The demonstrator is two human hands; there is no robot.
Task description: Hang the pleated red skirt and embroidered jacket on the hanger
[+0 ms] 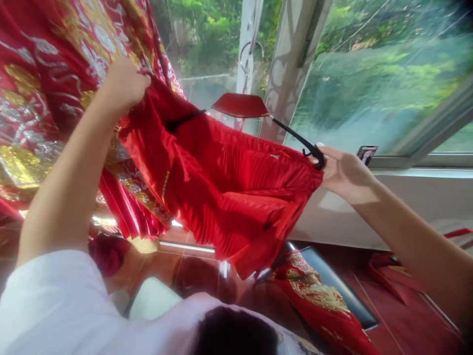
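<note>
Clearly, both hands are occupied, raised and well apart, with a red pleated garment (221, 172) spread between them in front of the window (369, 88). The left hand (123, 86) is closed like a fist on the upper corner of the garment, knuckles upward. The right hand (343, 170) grips the far end of a hanger (242, 105), thumb and fingers around the black clip where the garment's other upper corner sits. The hanger has slim black arms and a broad red middle piece; its left arm runs down into the dark folds of the garment, and its end is hidden there. Its curved hook shows against the window frame (whether it hangs from anything, one cannot tell). The garment sags in the middle, its waist gaping and its gathered edge sloping down towards the right hand.

Behind the left arm hangs a large red costume (44, 98) worked in gold and silver. A phone (367, 154) leans at the window, just beyond the right wrist. Below, a red and gold embroidered cloth (314, 291) lies partly over a black seat (340, 286), and a pale stool (153, 296) stands on the reddish tiled floor (384, 315).
</note>
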